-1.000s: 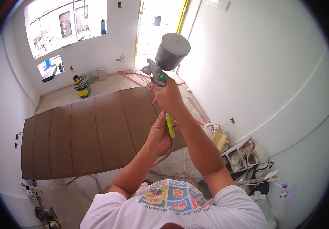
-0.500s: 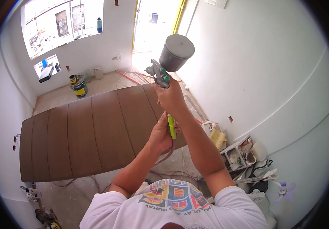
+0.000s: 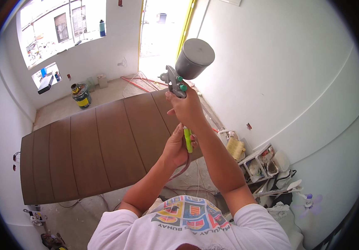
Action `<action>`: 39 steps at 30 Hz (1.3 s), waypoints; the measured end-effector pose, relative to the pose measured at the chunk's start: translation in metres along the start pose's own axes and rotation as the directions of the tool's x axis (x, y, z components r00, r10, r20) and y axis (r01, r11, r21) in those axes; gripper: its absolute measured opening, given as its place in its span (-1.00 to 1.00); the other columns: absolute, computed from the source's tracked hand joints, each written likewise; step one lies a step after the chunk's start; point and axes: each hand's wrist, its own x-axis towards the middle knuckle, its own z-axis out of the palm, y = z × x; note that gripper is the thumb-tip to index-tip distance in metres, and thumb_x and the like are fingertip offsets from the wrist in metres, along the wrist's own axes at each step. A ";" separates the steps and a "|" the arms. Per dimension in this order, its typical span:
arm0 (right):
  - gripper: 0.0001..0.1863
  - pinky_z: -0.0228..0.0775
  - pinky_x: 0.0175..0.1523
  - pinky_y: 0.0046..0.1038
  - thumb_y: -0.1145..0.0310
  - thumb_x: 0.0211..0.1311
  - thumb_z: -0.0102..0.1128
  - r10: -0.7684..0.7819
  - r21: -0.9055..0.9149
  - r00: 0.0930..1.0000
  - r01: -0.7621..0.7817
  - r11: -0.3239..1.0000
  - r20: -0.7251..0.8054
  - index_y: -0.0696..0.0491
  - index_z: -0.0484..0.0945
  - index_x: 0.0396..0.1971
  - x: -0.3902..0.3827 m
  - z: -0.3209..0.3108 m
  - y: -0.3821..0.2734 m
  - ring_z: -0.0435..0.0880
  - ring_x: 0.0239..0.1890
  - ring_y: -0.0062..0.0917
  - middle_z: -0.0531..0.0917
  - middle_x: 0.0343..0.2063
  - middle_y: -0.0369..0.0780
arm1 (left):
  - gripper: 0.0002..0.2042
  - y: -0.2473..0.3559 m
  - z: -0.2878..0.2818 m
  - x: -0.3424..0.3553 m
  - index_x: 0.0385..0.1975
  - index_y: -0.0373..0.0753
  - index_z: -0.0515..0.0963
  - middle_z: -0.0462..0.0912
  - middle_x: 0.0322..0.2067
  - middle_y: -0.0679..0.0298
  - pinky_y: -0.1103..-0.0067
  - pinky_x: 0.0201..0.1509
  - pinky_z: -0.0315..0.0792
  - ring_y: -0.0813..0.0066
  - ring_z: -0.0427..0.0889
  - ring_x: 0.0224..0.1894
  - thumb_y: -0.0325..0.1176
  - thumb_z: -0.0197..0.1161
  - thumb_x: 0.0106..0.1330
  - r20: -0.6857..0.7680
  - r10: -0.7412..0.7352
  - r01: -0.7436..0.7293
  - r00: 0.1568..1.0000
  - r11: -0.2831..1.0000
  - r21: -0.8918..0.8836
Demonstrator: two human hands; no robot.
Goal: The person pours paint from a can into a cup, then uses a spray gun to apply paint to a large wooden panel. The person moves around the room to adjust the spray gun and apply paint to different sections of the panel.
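Observation:
A grey spray gun (image 3: 173,83) with green knobs and a round dark-grey cup (image 3: 194,58) is raised in my right hand (image 3: 187,106), whose fingers are closed around its handle. Just below, my left hand (image 3: 176,148) grips a bright lime-green hose fitting (image 3: 188,140), from which a reddish hose (image 3: 182,170) hangs down. Both hands are above the right part of a long brown panel (image 3: 84,154) crossed by several parallel grooves.
A paint pail (image 3: 81,96) stands on the floor behind the panel, under a window (image 3: 62,25). An open doorway (image 3: 158,37) is at the back. Trays and tools (image 3: 262,162) crowd along the right wall (image 3: 271,83). Orange strips (image 3: 140,85) lie near the doorway.
The gun and both hands have shifted slightly to the right in the picture, while the back wall and pail have slid left. The grips are unchanged.

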 end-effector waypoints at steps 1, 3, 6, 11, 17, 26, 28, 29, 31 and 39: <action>-0.68 0.68 -0.46 -0.52 0.31 0.37 0.29 -0.009 0.009 1.000 0.009 1.000 -0.011 0.22 0.57 -0.03 0.000 0.000 0.002 0.68 -0.36 -0.59 0.67 -0.35 -0.24 | -0.69 -0.001 0.000 -0.001 0.01 -0.09 0.53 0.59 -0.28 0.39 0.57 -0.23 0.47 0.57 0.54 -0.30 -0.05 0.26 0.45 -0.007 -0.004 0.004 1.000 1.000 0.001; -0.68 0.68 -0.46 -0.51 0.31 0.37 0.30 0.007 -0.010 1.000 -0.007 1.000 -0.010 0.22 0.58 -0.03 -0.006 -0.005 0.003 0.69 -0.33 -0.59 0.69 -0.32 -0.23 | -0.70 -0.005 -0.001 -0.005 0.02 -0.11 0.52 0.62 -0.23 0.37 0.54 -0.20 0.49 0.54 0.57 -0.28 -0.08 0.24 0.47 0.000 -0.003 0.003 1.000 0.999 0.045; -0.66 0.67 -0.46 -0.52 0.30 0.36 0.32 0.017 0.006 1.000 -0.017 1.000 -0.004 0.21 0.58 -0.01 -0.022 -0.014 0.018 0.70 -0.28 -0.60 0.70 -0.27 -0.22 | -0.74 -0.008 -0.006 -0.015 0.07 -0.15 0.52 0.66 -0.15 0.33 0.50 -0.14 0.53 0.48 0.62 -0.24 -0.18 0.20 0.53 -0.004 -0.001 0.002 1.000 0.959 0.284; -0.63 0.64 -0.46 -0.54 0.27 0.36 0.35 0.035 -0.088 0.999 -0.036 0.995 -0.017 0.17 0.59 0.04 -0.061 -0.043 0.049 0.70 -0.21 -0.62 0.70 -0.20 -0.22 | -0.77 0.013 -0.038 -0.023 0.08 -0.21 0.60 0.67 -0.08 0.26 0.49 -0.02 0.53 0.50 0.64 -0.15 -0.34 0.21 0.52 -0.004 0.283 -0.114 0.959 0.400 0.909; -0.55 0.60 -0.47 -0.54 0.27 0.38 0.27 0.213 -0.029 0.977 -0.212 0.977 0.016 0.17 0.49 0.17 -0.090 -0.049 0.048 0.69 -0.33 -0.60 0.68 -0.20 -0.21 | -0.68 0.047 0.049 0.001 0.01 -0.27 0.66 0.68 -0.11 0.17 0.46 -0.02 0.53 0.31 0.62 -0.09 -0.52 0.37 0.24 0.781 0.301 -0.593 0.547 -0.519 0.616; -0.58 0.57 -0.49 -0.53 0.33 0.34 0.20 0.241 -0.017 0.970 -0.241 0.970 0.017 0.21 0.46 0.11 -0.097 -0.052 0.037 0.68 -0.44 -0.57 0.61 -0.32 -0.23 | -0.76 0.060 0.067 0.024 -0.12 -0.22 0.71 0.68 -0.14 0.28 0.39 -0.04 0.54 0.21 0.60 -0.11 -0.53 0.36 0.20 0.763 0.017 -0.667 0.646 -0.474 0.575; -0.60 0.57 -0.49 -0.53 0.33 0.34 0.19 0.220 -0.030 0.975 -0.220 0.975 0.015 0.21 0.46 0.09 -0.095 -0.051 0.036 0.68 -0.43 -0.58 0.60 -0.34 -0.24 | -0.77 0.062 0.069 0.025 -0.13 -0.23 0.71 0.67 -0.13 0.25 0.38 -0.03 0.53 0.19 0.59 -0.11 -0.53 0.35 0.21 0.773 0.002 -0.670 0.635 -0.496 0.552; -0.60 0.57 -0.49 -0.53 0.33 0.34 0.19 0.244 -0.031 0.970 -0.244 0.969 0.015 0.21 0.46 0.10 -0.094 -0.051 0.035 0.68 -0.43 -0.58 0.61 -0.33 -0.24 | -0.77 0.063 0.069 0.026 -0.13 -0.23 0.70 0.67 -0.13 0.23 0.38 -0.02 0.53 0.18 0.59 -0.11 -0.53 0.35 0.21 0.777 -0.004 -0.670 0.630 -0.509 0.540; -0.60 0.58 -0.49 -0.54 0.33 0.35 0.19 0.292 -0.037 0.956 -0.291 0.956 0.016 0.19 0.47 0.11 -0.089 -0.050 0.030 0.68 -0.42 -0.60 0.63 -0.32 -0.25 | -0.71 0.064 0.070 0.030 -0.03 -0.22 0.67 0.67 -0.09 0.23 0.39 -0.02 0.53 0.24 0.58 -0.14 -0.51 0.36 0.22 0.823 0.051 -0.689 0.565 -0.520 0.505; -0.59 0.58 -0.48 -0.43 0.34 0.40 0.22 0.021 -0.083 0.997 -0.027 0.996 -0.070 0.19 0.46 0.15 -0.017 -0.040 0.022 0.66 -0.56 -0.47 0.64 -0.37 -0.15 | -0.65 0.010 -0.020 0.006 0.21 -0.30 0.49 0.60 0.00 0.30 0.58 0.02 0.46 0.60 0.54 -0.06 -0.21 0.01 0.63 0.199 0.607 -0.454 0.769 0.300 0.839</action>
